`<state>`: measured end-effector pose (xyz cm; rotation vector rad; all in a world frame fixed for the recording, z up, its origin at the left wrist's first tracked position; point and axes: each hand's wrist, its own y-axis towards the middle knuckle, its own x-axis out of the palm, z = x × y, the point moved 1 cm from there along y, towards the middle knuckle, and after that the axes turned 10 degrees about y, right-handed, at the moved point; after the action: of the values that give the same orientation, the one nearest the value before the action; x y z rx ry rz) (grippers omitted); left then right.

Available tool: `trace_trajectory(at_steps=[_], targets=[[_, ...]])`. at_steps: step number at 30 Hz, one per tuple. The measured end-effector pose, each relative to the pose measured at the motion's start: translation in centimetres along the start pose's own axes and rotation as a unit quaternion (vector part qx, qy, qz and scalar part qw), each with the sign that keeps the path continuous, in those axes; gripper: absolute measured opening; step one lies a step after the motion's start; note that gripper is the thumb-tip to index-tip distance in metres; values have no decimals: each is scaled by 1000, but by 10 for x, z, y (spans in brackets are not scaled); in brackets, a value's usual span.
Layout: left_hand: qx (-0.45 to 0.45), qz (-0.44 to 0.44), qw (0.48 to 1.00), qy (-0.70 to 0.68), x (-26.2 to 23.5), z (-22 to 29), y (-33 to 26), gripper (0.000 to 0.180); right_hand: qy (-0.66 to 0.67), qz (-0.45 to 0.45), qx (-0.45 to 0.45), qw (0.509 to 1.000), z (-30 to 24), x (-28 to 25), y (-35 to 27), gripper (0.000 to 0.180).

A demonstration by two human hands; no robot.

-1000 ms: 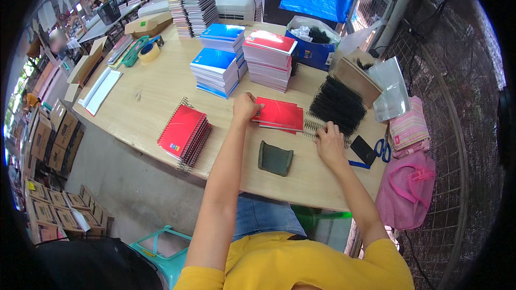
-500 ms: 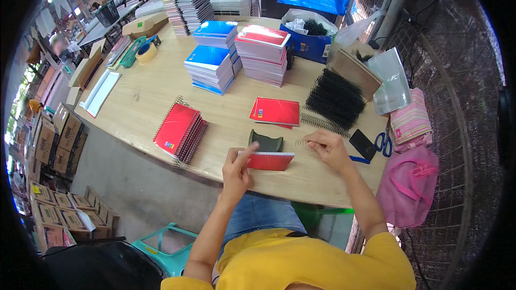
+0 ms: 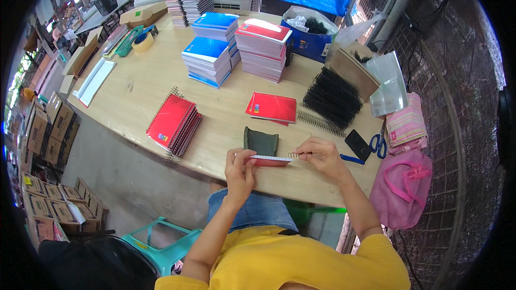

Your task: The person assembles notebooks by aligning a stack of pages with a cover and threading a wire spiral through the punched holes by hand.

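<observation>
Table [image 3: 123, 94]: pale, spread with notebooks.
Bound notebooks [image 3: 171, 123]: one red pile.
Blue stacks [image 3: 207, 59]: two.
Left hand [image 3: 239, 172]: nearly closed; one red pad [image 3: 271, 161] is pinched, tilted up at the near edge.
Red stack [image 3: 262, 53]: one.
Loose pads [image 3: 274, 106]: two seen.
Coil [image 3: 294, 155]: one, now brought to the pad's right end; contact cannot be told.
Right hand [image 3: 322, 158]: fingertips closed on the coil.
Black coils [image 3: 332, 96]: one heap, uncountable.
Scissors [image 3: 378, 146]: one pair.

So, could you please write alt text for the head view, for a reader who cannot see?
Someone's left fingers hold a red-covered pad edge-up at a table; the right fingers hold a thin coil beside the pad's right end. Coil-bound red notebooks lie left, black coils right.
</observation>
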<state>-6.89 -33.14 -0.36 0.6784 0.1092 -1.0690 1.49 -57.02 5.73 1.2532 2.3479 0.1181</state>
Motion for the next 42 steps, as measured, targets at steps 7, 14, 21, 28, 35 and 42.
trace_trajectory(at_steps=[7, 14, 21, 28, 35, 42], targets=[[4, 1, 1000, -1, 1, -5, 0, 18, 19, 18, -15, 1000, 8, -2, -1, 17], [22, 1, 1000, -2, 0, -8, 1, 19, -11, 60, 5, 998, 5, -1, 5, 18], [17, 14, 1000, -7, 3, -8, -1, 20, -4, -37, 1, 999, 6, 1, 5, 20], [13, 18, 1000, -13, 4, -9, -1, 20, -55, -76, 6, 996, 15, -2, 1, 19], [11, 11, 1000, -11, 5, -7, 0, 19, -82, -74, 63, 992, 3, 6, 0, 21], [17, 11, 1000, -5, 5, -13, -2, 18, -211, -73, 34, 974, -14, 24, 5, 24]])
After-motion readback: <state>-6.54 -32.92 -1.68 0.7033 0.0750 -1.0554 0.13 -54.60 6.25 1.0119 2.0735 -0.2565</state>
